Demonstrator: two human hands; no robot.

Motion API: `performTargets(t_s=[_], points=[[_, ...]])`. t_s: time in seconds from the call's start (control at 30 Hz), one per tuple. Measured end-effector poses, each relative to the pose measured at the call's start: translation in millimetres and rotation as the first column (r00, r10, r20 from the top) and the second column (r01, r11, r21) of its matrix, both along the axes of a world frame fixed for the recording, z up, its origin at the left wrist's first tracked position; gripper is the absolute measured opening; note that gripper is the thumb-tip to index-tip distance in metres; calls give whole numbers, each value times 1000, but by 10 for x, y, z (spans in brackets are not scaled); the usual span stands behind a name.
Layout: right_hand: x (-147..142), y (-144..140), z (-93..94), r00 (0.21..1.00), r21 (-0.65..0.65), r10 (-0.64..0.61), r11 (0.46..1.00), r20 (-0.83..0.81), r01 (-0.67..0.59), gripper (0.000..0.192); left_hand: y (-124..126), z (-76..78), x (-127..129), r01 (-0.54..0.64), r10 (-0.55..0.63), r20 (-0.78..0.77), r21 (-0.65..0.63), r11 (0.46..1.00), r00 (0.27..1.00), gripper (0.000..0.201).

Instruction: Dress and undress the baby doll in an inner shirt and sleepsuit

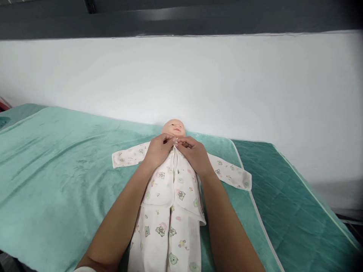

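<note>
From the head camera, a bald plastic baby doll point(174, 127) lies face up on a soft teal plush blanket point(56, 158), its head toward the white wall point(255, 94). It wears a white cotton babygrow printed with small green bears and pink spots point(170, 196), the sleeves spread flat to either side and the legs running down toward the bottom edge of the picture.

Both hands meet at the doll's neckline, just below the chin. The left hand point(158, 151) is curled, its thumb and fingertips pinching the left edge of the garment's front opening. The right hand point(194, 153) is likewise closed in a pinch on the right edge, so the two sets of fingertips almost touch at the top of the placket. Whether a snap or a tie sits between them is too small to tell.

To the right, the blanket's pale piped edge gives way to a darker green quilted mattress cover point(283, 204).

As a judgement: the front panels overlap loosely lower down, so pulling unevenly at the collar could drag one side askew and leave the closure mismatched. The fabric edges are thin, and a pinch this fine could slip off, letting the neckline fall open.
</note>
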State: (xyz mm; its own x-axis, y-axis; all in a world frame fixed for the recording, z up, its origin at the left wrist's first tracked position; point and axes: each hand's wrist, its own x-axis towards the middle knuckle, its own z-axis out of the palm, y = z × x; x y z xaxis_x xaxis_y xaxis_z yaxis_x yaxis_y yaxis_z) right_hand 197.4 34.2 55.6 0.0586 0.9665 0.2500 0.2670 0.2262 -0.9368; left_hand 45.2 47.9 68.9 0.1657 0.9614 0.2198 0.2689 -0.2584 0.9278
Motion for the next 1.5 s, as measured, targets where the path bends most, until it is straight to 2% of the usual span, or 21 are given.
performTargets(t_s=[0.2,0.43,0.6,0.77,0.9,1.07,1.2,1.5], points=[[-2,-24,27,999,-24,24,999,47,-23,21,5,-9,20,-61,61,10,-9,998,998,10],[1,-41,63,995,-84,5,996,101,3,23,-7,-20,20,-87,88,-18,27,996,996,15],[9,-48,65,997,-119,11,993,83,-1,23,-70,19,30,-145,153,-107,74,987,983,21],[40,-50,36,998,-100,40,994,49,-35,25,-132,40,35,-132,143,-132,93,987,981,27],[44,-49,18,998,-26,-3,1000,55,5,30,-152,45,25,-125,158,-197,172,977,968,28],[35,-38,-11,998,49,-24,999,61,21,30,-154,53,2,-91,141,-284,181,979,948,29],[39,-27,-36,998,100,-2,995,64,-4,29,-147,37,-17,-82,120,-260,154,985,958,25],[33,-30,-32,999,63,-26,998,30,24,27,-109,2,-62,-80,97,-156,109,991,983,18]])
